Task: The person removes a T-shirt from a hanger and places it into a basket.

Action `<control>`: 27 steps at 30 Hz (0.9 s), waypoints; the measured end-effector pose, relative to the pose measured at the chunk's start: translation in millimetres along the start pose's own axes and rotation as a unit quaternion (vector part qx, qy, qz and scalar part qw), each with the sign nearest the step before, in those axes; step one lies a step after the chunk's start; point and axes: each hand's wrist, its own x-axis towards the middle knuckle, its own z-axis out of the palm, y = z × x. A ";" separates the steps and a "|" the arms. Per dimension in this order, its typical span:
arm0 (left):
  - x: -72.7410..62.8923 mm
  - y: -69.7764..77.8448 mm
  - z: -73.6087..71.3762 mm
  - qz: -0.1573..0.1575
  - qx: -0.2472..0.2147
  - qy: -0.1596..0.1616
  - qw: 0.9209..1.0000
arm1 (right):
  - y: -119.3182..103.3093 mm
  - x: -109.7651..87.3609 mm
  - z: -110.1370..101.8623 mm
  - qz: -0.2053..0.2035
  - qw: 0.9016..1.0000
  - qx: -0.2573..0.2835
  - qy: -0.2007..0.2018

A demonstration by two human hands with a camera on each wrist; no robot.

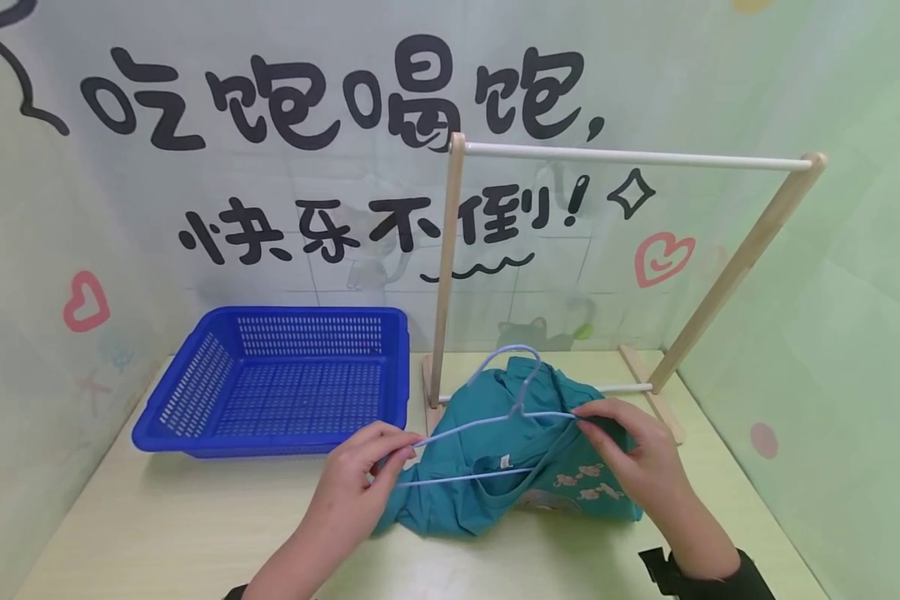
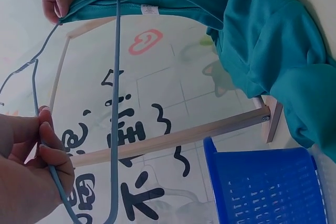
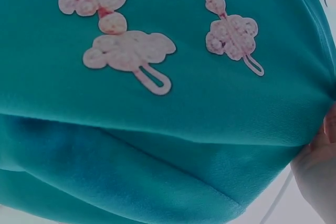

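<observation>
left hand pinches the left end of a light blue wire hanger between thumb and curled fingers, confirmed in the left wrist view, where the fingers close round the wire. right hand grips the collar edge of a teal garment at the hanger's right shoulder, fingers curled on the fabric. hanger lies partly inside the neck opening, its hook pointing away from the person. garment rests crumpled on the pale table, touching the foot of the rack; pale cloud-like motifs are printed on its front. blue plastic basket sits on the table to the left, just behind the left hand. wooden clothes rack with a white top bar stands directly behind the garment. painted wall with black characters and pink hearts lies furthest back.
</observation>
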 end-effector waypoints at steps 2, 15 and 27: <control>0.1 0.2 -1.6 0.004 0.003 0.006 1.000 | 0.1 -0.5 -0.9 0.008 1.000 0.001 -0.002; 0.7 -1.7 -10.3 0.004 0.008 0.019 1.000 | 2.0 -2.6 -4.5 0.040 0.999 -0.007 -0.010; 1.6 -1.9 -22.8 0.020 0.015 0.039 0.999 | 3.0 -3.6 -10.5 0.064 0.998 -0.015 -0.005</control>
